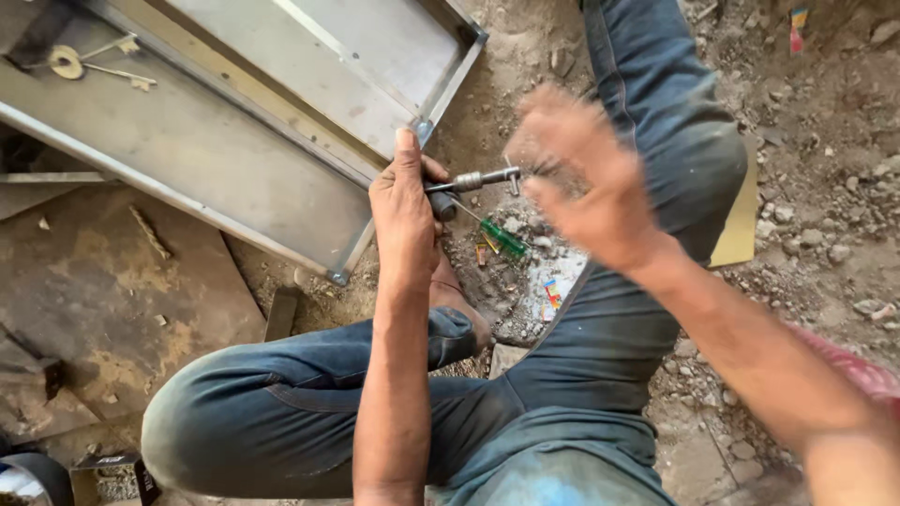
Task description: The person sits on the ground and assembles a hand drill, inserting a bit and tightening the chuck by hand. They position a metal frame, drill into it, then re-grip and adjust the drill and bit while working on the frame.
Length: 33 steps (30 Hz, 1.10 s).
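**Left hand grips a metal tool at the frame's edge**

Head view: the left hand [405, 217] is closed around the dark handle end of a slim grey metal tool with a short cross-bar [480, 179], thumb pointing up against the edge of a flat grey sheet-metal frame [234, 159] that lies on the dirt floor [825, 187]. The tool's shaft points right, level with the ground, just beside the frame's corner. The right hand [586, 178] is blurred, fingers spread wide and holding nothing, close to the tool's cross-bar end. A green-handled screwdriver [502, 238] lies on the ground below the tool. Two brass keys on a ring [80, 64] rest on the frame, well apart from both hands. The person sits cross-legged in blue jeans [309, 412].
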Motion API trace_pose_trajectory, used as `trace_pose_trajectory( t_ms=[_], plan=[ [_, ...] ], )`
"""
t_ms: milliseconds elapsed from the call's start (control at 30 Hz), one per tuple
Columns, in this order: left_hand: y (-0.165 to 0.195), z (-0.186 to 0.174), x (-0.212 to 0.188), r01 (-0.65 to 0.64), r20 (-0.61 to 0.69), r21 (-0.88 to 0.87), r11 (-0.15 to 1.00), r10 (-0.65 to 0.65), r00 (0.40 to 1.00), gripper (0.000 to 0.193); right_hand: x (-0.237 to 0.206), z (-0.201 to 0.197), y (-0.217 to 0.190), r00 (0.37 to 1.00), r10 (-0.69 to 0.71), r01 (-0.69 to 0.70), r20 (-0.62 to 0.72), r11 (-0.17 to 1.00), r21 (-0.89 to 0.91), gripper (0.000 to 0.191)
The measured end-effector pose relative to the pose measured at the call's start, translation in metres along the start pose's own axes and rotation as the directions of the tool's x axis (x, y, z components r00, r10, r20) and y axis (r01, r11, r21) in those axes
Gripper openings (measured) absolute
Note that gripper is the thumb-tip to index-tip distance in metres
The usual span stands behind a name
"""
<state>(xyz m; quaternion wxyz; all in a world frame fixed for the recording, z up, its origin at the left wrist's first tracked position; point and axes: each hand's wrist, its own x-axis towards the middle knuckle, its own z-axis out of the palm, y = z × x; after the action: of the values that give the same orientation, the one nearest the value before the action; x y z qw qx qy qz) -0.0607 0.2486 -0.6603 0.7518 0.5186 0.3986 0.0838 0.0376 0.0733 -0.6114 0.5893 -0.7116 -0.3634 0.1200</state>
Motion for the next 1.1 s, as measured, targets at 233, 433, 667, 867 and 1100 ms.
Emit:
trace_pose_trajectory(
  t_ms=[233, 433, 667, 867, 1100],
  plan=[
    [0.002, 0.008, -0.006, 0.076, 0.039, -0.008, 0.997, -0.075, 0.996, 0.058, -0.014, -0.001, 0.014, 0.967, 0.221, -0.216, 0.125, 0.975, -0.051, 0.021],
    [-0.012, -0.005, 0.000, 0.083, 0.035, -0.086, 0.993, -0.080, 0.996, 0.057, -0.018, 0.006, 0.032, 0.925, 0.377, -0.361, -0.049, 0.911, 0.201, 0.026],
    [-0.026, 0.007, 0.002, 0.046, 0.028, -0.097, 0.994, -0.044, 0.999, 0.056, -0.034, 0.006, 0.028, 0.955, 0.284, -0.285, 0.085, 0.958, 0.001, 0.022],
    [-0.024, 0.001, 0.004, 0.009, 0.015, -0.108, 0.994, -0.007, 1.000, 0.062, -0.029, 0.011, 0.016, 0.918, 0.382, -0.350, -0.107, 0.907, 0.237, 0.038],
    [-0.028, 0.013, 0.004, 0.026, 0.045, -0.090, 0.996, -0.022, 0.999, 0.060, -0.045, 0.006, 0.024, 0.914, 0.406, -0.406, 0.008, 0.913, 0.049, 0.024]
  ],
)
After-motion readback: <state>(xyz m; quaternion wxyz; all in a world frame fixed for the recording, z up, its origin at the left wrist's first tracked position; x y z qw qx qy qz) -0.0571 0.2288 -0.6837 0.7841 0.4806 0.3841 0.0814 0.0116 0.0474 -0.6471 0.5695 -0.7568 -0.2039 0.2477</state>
